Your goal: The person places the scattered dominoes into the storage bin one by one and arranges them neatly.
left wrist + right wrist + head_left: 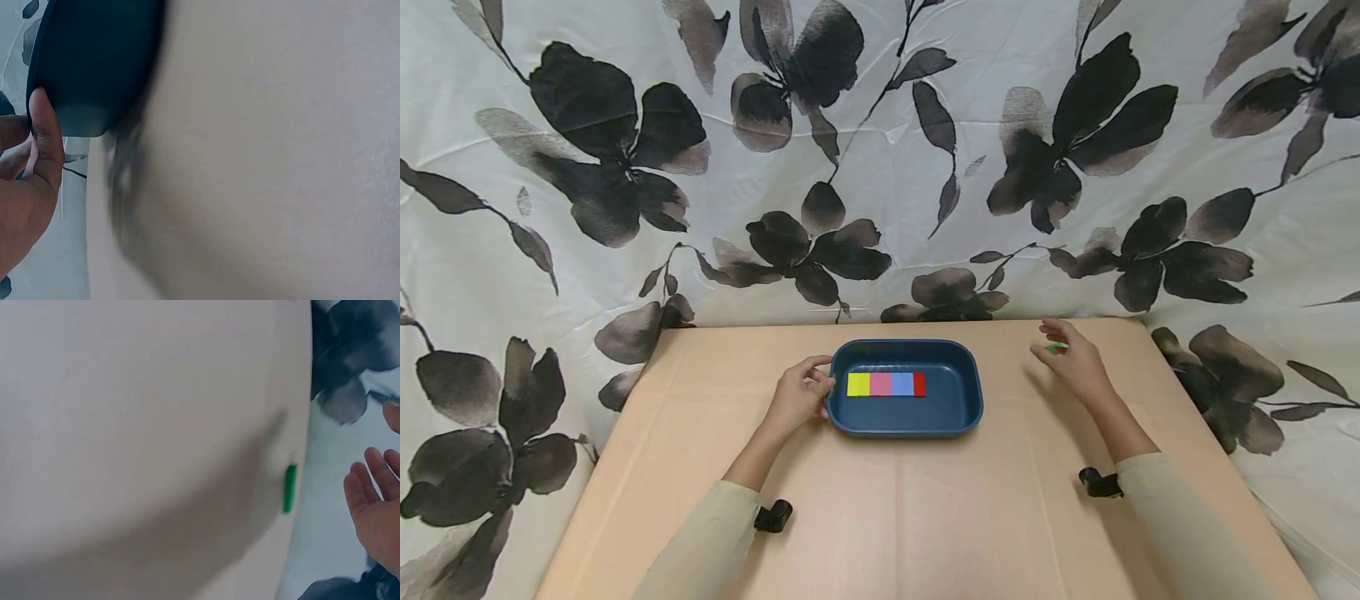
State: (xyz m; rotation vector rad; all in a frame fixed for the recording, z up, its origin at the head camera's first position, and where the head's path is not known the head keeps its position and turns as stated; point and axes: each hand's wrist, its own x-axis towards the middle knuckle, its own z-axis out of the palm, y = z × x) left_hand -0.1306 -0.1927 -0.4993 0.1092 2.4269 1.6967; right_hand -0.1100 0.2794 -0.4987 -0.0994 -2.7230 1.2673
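Note:
My left hand pinches the left end of a dark blue tray; in the left wrist view the thumb presses its outer wall. Inside the tray a yellow piece, a pink piece, a blue piece and a red piece form one row, side by side. Over to the right, my right hand hovers above a small green piece, partly hidden by the fingers. The right wrist view shows that green piece lying on the table, apart from the spread fingers.
The tray and green piece are on a light wooden-toned table, near its far edge. Behind and around the table hangs a white cloth with dark flowers. A small black device is on each wrist.

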